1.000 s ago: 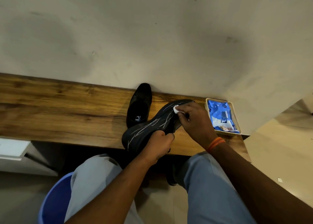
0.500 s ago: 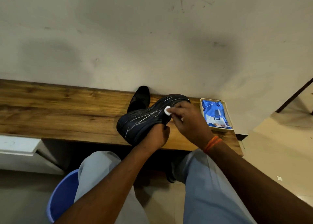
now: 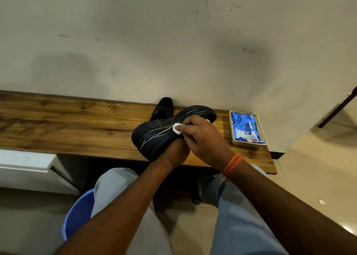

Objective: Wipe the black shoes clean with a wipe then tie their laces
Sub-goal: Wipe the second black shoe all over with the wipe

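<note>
One black shoe [image 3: 154, 137] is held sole-up over the wooden shelf [image 3: 67, 125]; its ridged sole shows pale streaks. My left hand [image 3: 176, 152] grips this shoe from below at the near side. My right hand [image 3: 204, 139] presses a small white wipe [image 3: 176, 128] against the sole near its middle. The second black shoe [image 3: 164, 106] stands on the shelf behind, against the wall, mostly hidden. No laces are visible.
A beige tray [image 3: 234, 141] holding a blue wipe packet [image 3: 245, 125] sits at the shelf's right end. A blue bin [image 3: 77, 216] stands on the floor by my left knee. A white ledge [image 3: 25, 161] lies lower left. The wall rises right behind the shelf.
My right hand has slid the wipe leftward along the sole, from near the toe end toward the middle. The held shoe has tilted a little; the left hand keeps its grip.
</note>
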